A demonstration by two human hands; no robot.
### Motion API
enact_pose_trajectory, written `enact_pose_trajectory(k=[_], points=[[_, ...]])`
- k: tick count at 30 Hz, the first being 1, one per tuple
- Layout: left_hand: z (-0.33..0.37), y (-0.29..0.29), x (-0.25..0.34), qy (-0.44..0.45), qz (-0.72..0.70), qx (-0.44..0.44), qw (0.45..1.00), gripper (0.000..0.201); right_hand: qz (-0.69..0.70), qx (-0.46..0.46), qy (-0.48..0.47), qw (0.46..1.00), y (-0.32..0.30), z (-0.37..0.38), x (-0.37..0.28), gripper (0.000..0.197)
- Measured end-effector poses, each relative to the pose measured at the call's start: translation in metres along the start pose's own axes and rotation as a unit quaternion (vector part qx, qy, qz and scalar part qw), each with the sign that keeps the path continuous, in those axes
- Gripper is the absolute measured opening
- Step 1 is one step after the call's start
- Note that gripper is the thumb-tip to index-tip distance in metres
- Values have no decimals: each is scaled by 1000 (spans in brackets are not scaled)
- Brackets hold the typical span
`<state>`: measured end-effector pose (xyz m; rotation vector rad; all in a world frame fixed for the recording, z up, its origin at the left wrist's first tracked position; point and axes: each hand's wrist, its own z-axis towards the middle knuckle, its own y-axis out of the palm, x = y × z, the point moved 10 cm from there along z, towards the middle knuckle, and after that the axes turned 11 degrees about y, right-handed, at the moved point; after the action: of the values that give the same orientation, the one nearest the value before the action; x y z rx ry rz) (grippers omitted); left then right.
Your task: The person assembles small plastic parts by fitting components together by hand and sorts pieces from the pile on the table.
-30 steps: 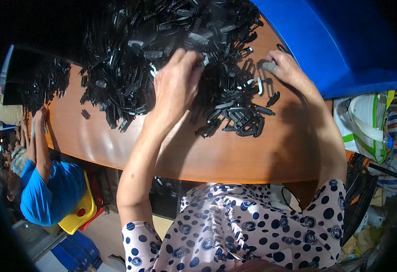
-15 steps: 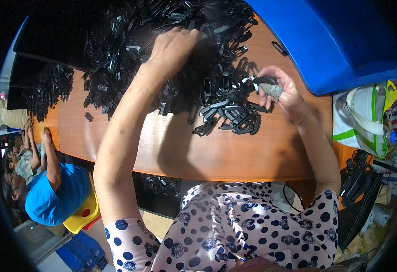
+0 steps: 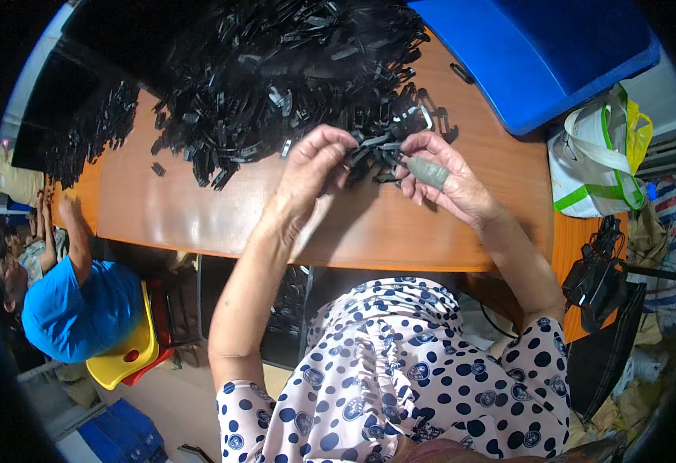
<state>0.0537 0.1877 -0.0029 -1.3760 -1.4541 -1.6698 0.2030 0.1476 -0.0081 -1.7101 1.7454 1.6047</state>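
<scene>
Currently, both hands, left hand (image 3: 315, 166) and right hand (image 3: 442, 174), are pinching black clips (image 3: 380, 147) together above the table (image 3: 199, 216), keeping them clear of the pile (image 3: 276, 69)

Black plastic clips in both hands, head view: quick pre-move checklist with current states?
1. Left hand pinching the small black plastic clips: ok.
2. Right hand on the same clips, grey cover on one fingertip: ok.
3. Held clips lifted apart from the big pile of black plastic clips: cannot tell, they overlap in view.
4. Bare brown wooden tabletop free below the hands: ok.
5. Blue plastic bin apart from both hands: ok.
6. How the held pieces are joined: cannot tell, too small.
</scene>
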Motion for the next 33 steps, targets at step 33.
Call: enact_pose_trajectory(k=[33], points=[[-102, 49, 28, 338, 454, -68, 822, 27, -144, -31, 99, 984, 43, -29, 39, 24]])
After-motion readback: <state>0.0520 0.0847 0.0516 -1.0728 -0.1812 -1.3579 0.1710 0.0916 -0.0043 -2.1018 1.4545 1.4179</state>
